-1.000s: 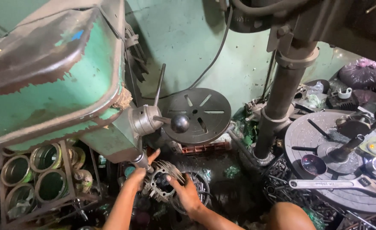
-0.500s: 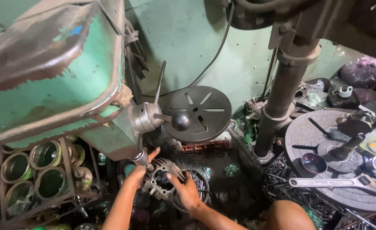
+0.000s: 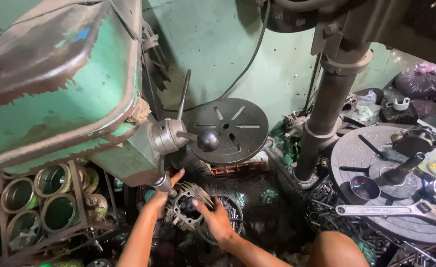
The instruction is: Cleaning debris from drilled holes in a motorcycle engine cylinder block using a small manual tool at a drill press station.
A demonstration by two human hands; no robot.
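Much of the lower scene is lost in shadow and clutter, and the worn green-painted metal drill press head (image 3: pixel 55 84) at the upper left hides whatever lies beneath it. A grey finned metal engine cylinder (image 3: pixel 187 207), round with thin cooling ribs and a dark central bore, is held low under the press spindle, at the near edge of a dim round work table that is barely made out. The left hand (image 3: pixel 162 197) is laid against the cylinder's left side with fingers raised; whether it is closed on the part cannot be told. The right hand (image 3: pixel 217 221) is clasped on the cylinder's right rim, thumb at the bore. Behind it, a dark slotted round steel plate (image 3: pixel 230 129) is seen tilted, with a black ball-tipped feed lever (image 3: pixel 208 140) in front. A shiny adjustable wrench (image 3: pixel 391 210) lies on a grey round table (image 3: pixel 356 153) at right.
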